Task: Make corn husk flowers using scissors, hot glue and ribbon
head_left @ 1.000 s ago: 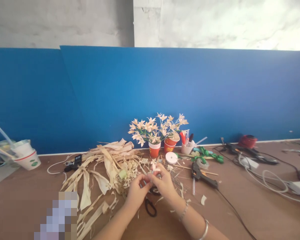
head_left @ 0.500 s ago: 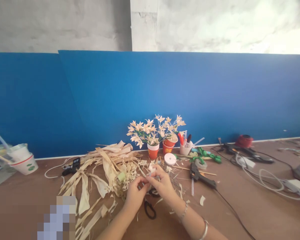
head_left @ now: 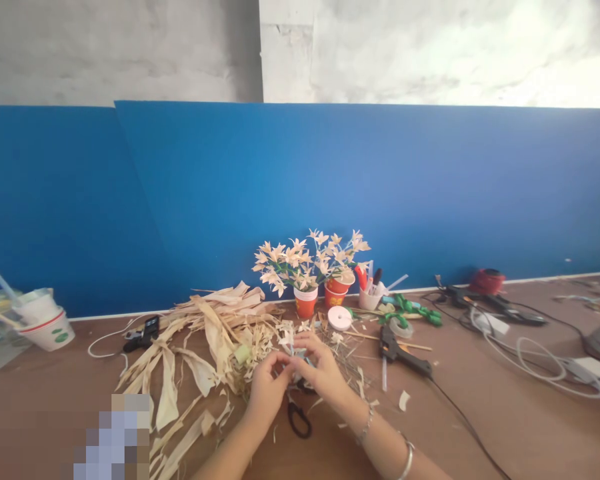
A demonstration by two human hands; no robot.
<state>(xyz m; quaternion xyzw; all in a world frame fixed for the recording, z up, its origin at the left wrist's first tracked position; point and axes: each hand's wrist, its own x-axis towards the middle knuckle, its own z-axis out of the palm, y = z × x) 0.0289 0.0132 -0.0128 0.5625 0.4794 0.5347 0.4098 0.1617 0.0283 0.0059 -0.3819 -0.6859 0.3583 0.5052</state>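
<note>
Low over the table's middle, my left hand and my right hand meet at the fingertips. Both pinch the thin pale stem of a small cream husk flower, whose petals stick up above the fingers. The fingers hide the lower stem. Black-handled scissors lie beneath the hands, their blades mostly covered. Left of my left hand spreads a heap of dried corn husks with cut scraps. A white spool is just beyond my right hand.
Behind the hands, finished husk flowers stand in a red paper cup. To the right lie a glue gun with its cord, green tape and white cables. A white paper cup stands far left. A blue panel backs the table.
My right fingers have shifted slightly left and down along the stem. The flower head has moved left and now shows more clearly. My left hand stays in nearly the same place.
</note>
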